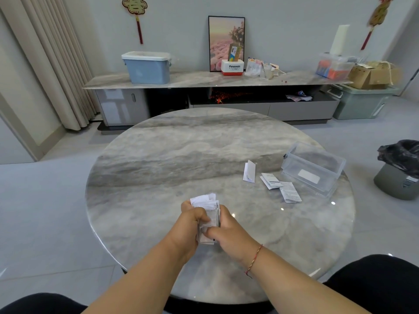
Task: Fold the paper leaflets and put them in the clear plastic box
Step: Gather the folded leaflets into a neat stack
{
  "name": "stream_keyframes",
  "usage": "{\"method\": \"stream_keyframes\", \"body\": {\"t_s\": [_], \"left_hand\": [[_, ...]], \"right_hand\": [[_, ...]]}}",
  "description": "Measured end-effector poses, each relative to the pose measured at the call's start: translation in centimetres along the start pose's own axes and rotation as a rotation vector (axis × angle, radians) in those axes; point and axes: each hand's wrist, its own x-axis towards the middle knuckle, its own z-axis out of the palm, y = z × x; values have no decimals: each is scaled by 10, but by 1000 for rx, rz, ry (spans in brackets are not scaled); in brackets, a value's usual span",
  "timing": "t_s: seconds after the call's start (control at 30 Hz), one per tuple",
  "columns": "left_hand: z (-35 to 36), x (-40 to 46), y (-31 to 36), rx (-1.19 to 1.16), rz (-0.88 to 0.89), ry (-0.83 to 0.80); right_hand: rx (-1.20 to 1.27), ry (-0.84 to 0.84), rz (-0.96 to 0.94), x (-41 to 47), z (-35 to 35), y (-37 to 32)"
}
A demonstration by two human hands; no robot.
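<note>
both hands, left grip [192, 219] and right grip [223, 232], are pinching a partly folded paper leaflet [207, 214] above the round marble counter [181, 155].

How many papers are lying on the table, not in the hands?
3: a white folded leaflet standing alone, a second leaflet beside the clear box, a third leaflet overlapping it. None seem hidden.

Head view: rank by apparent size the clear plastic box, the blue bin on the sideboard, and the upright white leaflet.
1. Clear plastic box and blue bin: alike; the bin stands farther off, so unranked.
2. Upright white leaflet.
</note>
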Motion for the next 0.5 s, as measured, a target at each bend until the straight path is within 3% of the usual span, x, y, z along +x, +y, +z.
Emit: {"method": "stream_keyframes", "body": {"t_s": [0.13, 0.5], "left_hand": [[-1, 2, -3, -71, 40, 7], [4, -3, 2, 43, 44, -102]], "right_hand": [[21, 27, -27, -2, -1, -7], [174, -42, -19, 0, -10, -9]]}}
